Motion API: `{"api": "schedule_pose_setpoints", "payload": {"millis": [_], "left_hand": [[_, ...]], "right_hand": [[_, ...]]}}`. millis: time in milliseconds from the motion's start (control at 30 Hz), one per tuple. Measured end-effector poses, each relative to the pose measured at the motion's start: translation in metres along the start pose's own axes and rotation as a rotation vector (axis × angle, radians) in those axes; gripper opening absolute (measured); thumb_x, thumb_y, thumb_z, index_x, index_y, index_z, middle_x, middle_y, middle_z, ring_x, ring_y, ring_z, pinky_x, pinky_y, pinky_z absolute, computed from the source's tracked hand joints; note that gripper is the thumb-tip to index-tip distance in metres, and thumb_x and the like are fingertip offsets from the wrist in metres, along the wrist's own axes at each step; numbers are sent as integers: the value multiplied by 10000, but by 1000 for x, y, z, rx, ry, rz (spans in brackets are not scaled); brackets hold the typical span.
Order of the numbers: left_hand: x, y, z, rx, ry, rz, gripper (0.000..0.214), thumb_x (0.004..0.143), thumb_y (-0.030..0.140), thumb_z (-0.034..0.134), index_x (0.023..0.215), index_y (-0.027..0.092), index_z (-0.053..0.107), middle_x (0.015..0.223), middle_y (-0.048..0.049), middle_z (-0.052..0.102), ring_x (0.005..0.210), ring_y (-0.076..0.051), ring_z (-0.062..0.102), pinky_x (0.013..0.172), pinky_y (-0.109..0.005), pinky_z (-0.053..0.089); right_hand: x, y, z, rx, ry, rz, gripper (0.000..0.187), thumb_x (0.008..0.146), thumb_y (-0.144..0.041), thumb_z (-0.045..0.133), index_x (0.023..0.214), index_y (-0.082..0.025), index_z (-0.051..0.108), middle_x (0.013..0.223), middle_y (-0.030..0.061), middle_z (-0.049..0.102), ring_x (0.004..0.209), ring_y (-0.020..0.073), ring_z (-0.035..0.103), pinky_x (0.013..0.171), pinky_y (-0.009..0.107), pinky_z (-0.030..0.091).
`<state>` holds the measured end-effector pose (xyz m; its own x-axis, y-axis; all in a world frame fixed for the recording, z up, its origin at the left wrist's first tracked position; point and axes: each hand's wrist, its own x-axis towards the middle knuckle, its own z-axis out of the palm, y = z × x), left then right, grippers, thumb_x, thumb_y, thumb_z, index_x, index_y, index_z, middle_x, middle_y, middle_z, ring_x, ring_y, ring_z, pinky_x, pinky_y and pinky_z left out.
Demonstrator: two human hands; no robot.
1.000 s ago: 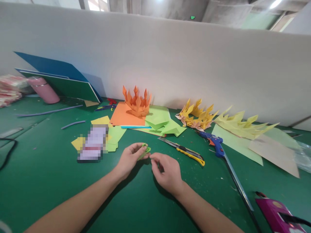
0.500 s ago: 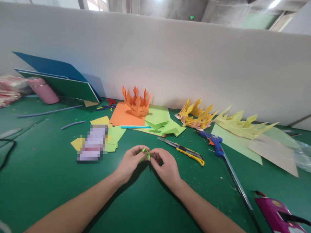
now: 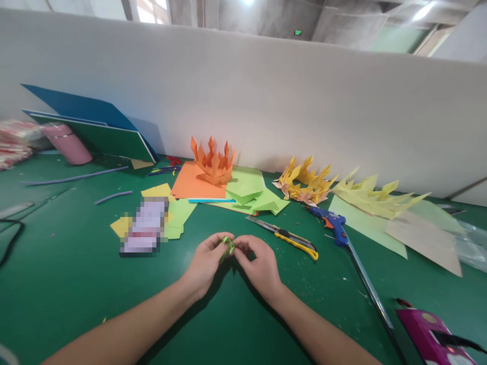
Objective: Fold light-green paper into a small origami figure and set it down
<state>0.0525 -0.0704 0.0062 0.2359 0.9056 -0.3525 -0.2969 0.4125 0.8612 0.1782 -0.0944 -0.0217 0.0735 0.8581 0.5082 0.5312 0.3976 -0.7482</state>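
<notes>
Between my two hands, over the near middle of the green table (image 3: 228,324), is a small folded piece of light green paper (image 3: 228,245). My left hand (image 3: 207,261) pinches it between thumb and fingers, which cover its lower left part. The fingertips of my right hand (image 3: 261,263) are closed on its right edge. A yellow utility knife (image 3: 294,241) lies just right of my right hand, its blade pointing left. Behind the hands are green paper sheets (image 3: 247,185) and an orange folded-paper crown (image 3: 213,165) standing on an orange sheet (image 3: 186,187).
Left of the hands, a phone (image 3: 144,225) rests on yellow and green papers. A yellow paper crown (image 3: 306,182) and a pale yellow spiky strip (image 3: 376,195) sit at the back right. A blue glue gun (image 3: 333,223) with a long stick and a magenta box (image 3: 429,332) are on the right.
The folded green paper has turned slightly between my fingers. Both hands keep nearly the same place and hold. The view has shifted a little.
</notes>
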Motion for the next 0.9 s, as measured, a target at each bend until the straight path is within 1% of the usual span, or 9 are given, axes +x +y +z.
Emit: {"api": "schedule_pose_setpoints", "payload": {"millis": [133, 200, 267, 400, 567, 700, 900], "left_hand": [[0, 1, -1, 67, 21, 96, 296, 527, 296, 755, 757, 163, 624, 698, 20, 611, 643, -107, 567, 666, -237, 464], [0, 2, -2, 141, 38, 167, 272, 542, 277, 734, 772, 177, 628, 704, 25, 611, 649, -113, 564, 654, -238, 461], [0, 3, -4, 227, 42, 235, 228, 557, 268, 709, 757, 183, 640, 729, 12, 630, 697, -132, 581, 680, -247, 464], [3, 3, -7, 340, 3, 318, 152, 605, 272, 666, 729, 186, 676, 769, -17, 666, 766, -168, 611, 754, -279, 473], [7, 1, -12, 406, -30, 407, 136, 633, 229, 636, 737, 201, 719, 782, -28, 677, 778, -182, 619, 775, -297, 477], [6, 2, -12, 426, -46, 426, 144, 665, 254, 636, 765, 215, 733, 802, -34, 683, 791, -189, 618, 771, -305, 479], [5, 3, -11, 378, -60, 412, 116, 645, 251, 664, 735, 216, 728, 802, -39, 686, 782, -197, 613, 758, -313, 481]], "right_hand": [[-1, 1, 1, 30, 6, 22, 118, 775, -192, 522, 809, -190, 634, 702, 16, 655, 610, 137, 585, 595, 247, 480], [-1, 1, 0, 33, 12, 16, 125, 764, -182, 518, 807, -191, 635, 702, 17, 658, 610, 139, 589, 596, 252, 486], [-1, 0, 0, 32, 26, 1, 122, 754, -176, 522, 800, -193, 633, 689, 15, 654, 604, 140, 587, 588, 252, 486], [0, 0, 0, 64, 44, 1, 101, 743, -177, 543, 798, -192, 626, 694, 17, 650, 616, 141, 588, 586, 250, 490], [0, 2, 2, 146, 39, 48, 83, 737, -188, 557, 799, -181, 611, 713, 22, 652, 615, 135, 599, 586, 244, 506], [1, 3, 2, 184, 46, 41, 63, 746, -202, 557, 795, -184, 592, 711, 13, 640, 610, 127, 590, 587, 240, 506], [2, 1, 2, 227, 46, 23, 33, 758, -203, 555, 764, -183, 580, 698, 11, 623, 617, 125, 588, 583, 227, 498]]}}
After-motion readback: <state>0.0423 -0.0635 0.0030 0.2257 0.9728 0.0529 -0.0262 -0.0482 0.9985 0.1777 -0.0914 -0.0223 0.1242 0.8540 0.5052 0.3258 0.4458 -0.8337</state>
